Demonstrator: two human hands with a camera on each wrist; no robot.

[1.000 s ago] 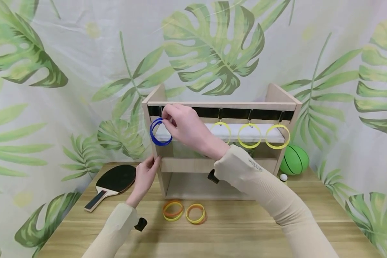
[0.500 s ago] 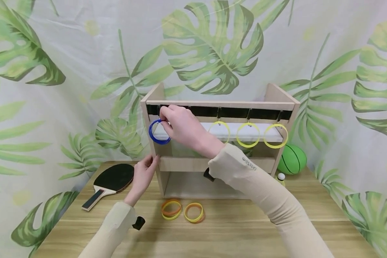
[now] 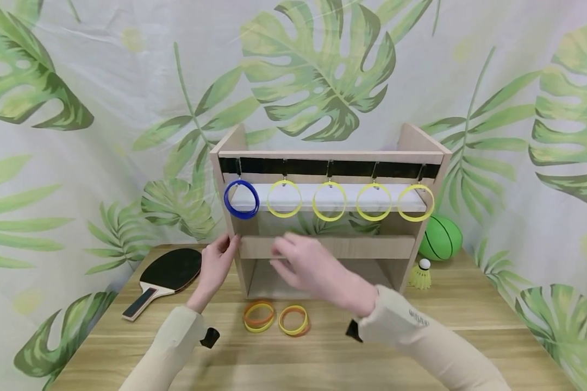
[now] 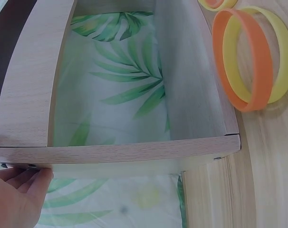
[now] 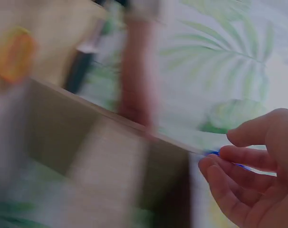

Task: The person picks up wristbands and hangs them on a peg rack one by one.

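Note:
My left hand point(image 3: 215, 264) grips the left side panel of a small wooden shelf point(image 3: 323, 247), its fingers against the outer face. In the left wrist view those fingers point(image 4: 37, 187) lie along the panel. My right hand point(image 3: 318, 267), loosely bent and holding nothing, is in front of the shelf's lower part. Blue silicone wristbands point(image 3: 242, 215) hang from the leftmost hook on the shelf's black strip point(image 3: 308, 166). Yellow wristbands point(image 3: 283, 215) hang from the other hooks. On the table, orange and yellow wristbands point(image 3: 294, 333) lie in two overlapping groups before the shelf.
A black table tennis bat point(image 3: 171, 269) lies left of the shelf. To the right are a green ball point(image 3: 441, 239) and a yellow shuttlecock point(image 3: 422, 276) on the wooden table point(image 3: 293, 364). A leaf-patterned cloth point(image 3: 127, 81) hangs behind.
My right hand has let go of the blue wristbands at the leftmost hook and moved down and right. The blue wristbands stay hanging. My left hand keeps its place on the panel.

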